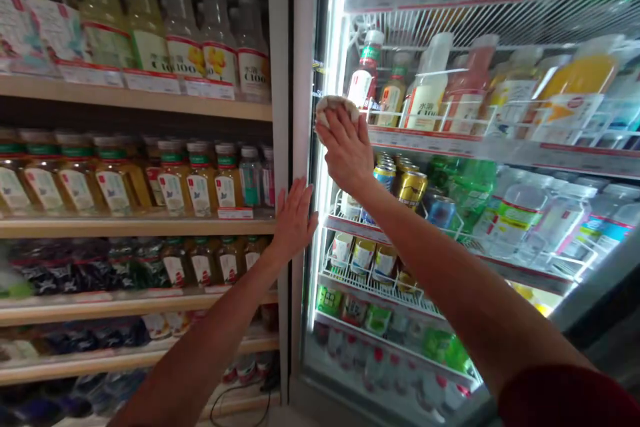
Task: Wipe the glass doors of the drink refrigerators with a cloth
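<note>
Right hand holds a bunched cloth, long axis unclear.

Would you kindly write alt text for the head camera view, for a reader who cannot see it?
A person's right hand holds a pale cloth against the front of a lit drinks cooler, near its left edge. The left hand rests on the upright frame beside wooden shelves of bottles.
</note>
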`<state>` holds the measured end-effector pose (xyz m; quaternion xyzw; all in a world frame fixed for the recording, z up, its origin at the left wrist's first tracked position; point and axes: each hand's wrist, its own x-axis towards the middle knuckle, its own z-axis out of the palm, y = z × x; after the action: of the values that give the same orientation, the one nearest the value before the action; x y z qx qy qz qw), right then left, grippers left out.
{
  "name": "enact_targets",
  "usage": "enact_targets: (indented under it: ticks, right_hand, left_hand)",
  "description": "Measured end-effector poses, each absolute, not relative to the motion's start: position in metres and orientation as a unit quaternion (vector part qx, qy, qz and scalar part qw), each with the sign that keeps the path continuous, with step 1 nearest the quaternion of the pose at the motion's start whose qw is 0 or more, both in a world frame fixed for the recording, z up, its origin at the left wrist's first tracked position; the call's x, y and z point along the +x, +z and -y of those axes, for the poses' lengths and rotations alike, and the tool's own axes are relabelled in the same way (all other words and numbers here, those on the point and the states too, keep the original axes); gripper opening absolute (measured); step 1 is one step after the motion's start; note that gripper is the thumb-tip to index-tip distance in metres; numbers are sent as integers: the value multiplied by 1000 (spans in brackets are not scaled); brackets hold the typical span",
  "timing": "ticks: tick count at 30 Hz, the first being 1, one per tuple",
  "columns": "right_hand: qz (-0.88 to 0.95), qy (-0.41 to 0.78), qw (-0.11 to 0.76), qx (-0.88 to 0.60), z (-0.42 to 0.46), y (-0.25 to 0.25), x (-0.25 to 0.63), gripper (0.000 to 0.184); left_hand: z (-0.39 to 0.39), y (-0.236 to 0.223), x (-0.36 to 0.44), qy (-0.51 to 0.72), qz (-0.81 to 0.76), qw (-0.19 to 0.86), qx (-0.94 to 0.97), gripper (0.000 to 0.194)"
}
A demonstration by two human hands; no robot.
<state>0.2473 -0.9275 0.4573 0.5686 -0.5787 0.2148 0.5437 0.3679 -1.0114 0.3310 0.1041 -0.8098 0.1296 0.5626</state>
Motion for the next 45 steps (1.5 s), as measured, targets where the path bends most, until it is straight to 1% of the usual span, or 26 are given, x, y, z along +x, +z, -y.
enact_targets:
  ticks: [4, 6, 8, 11, 13, 16, 17, 19, 22, 24, 25, 27, 29, 31, 32, 36, 38, 40, 43, 45]
  right_hand:
    - [569, 113, 494, 647, 901, 419, 242, 44]
    - [572, 92, 478, 660, 880, 422, 235, 46]
    - [590, 132, 497, 623, 860, 442, 227, 48]
    - [610, 208, 553, 528, 839, 465, 217, 47]
    - [608, 208, 577, 504, 826, 455, 214, 46]
    - [602, 161, 589, 515, 794, 418, 199, 48]
    - [606, 165, 595, 502, 778, 408, 188, 47]
    - [615, 226, 625, 424, 740, 399, 157, 46]
    - [609, 353, 663, 253, 682, 405, 115, 46]
    - [595, 385, 673, 212, 664, 404, 107, 47]
    - [595, 382, 671, 223, 663, 399, 111, 48]
    - [613, 340, 648, 297, 671, 381, 127, 52]
    - [642, 253, 596, 410, 676, 360, 140, 59]
    - [655, 218, 579, 434, 663, 348, 134, 62]
    - [654, 234, 596, 403, 649, 348, 125, 61]
    - [594, 379, 683, 191, 596, 375, 77, 49]
    - [569, 407, 696, 162, 601, 385, 75, 48]
    - [582, 379, 685, 220, 627, 385, 94, 52]
    - [626, 280, 621, 379, 661, 375, 125, 60]
    - [632, 259, 603, 412, 658, 375, 126, 60]
  left_hand:
    - [1021, 346, 373, 122, 805, 571, 102, 58]
    - [1022, 355, 373, 115, 805, 573, 102, 57]
    - [1017, 365, 368, 112, 809, 569, 94, 57]
    - [999, 378, 349, 105, 822, 555, 70, 56]
    - [980, 385, 333, 101, 825, 553, 56, 56]
    - [951, 389, 308, 100, 816, 568, 46, 55]
    - [944, 389, 300, 99, 809, 577, 46, 55]
    - [933, 387, 284, 94, 793, 600, 56, 55]
    - [928, 382, 264, 75, 765, 636, 66, 56]
    - [929, 379, 256, 61, 755, 649, 65, 56]
    - [931, 377, 254, 56, 753, 653, 67, 57]
    - [933, 376, 252, 54, 752, 653, 72, 58]
    - [934, 375, 252, 63, 754, 650, 75, 59]
    - [934, 375, 252, 66, 755, 648, 73, 59]
    - [934, 375, 252, 60, 755, 649, 72, 60]
    - [933, 374, 249, 31, 750, 658, 64, 62]
    - [933, 374, 248, 55, 745, 662, 66, 62]
    - [932, 374, 248, 88, 740, 662, 74, 61]
    - [932, 374, 249, 109, 737, 662, 78, 60]
    - [933, 374, 249, 111, 736, 663, 73, 59]
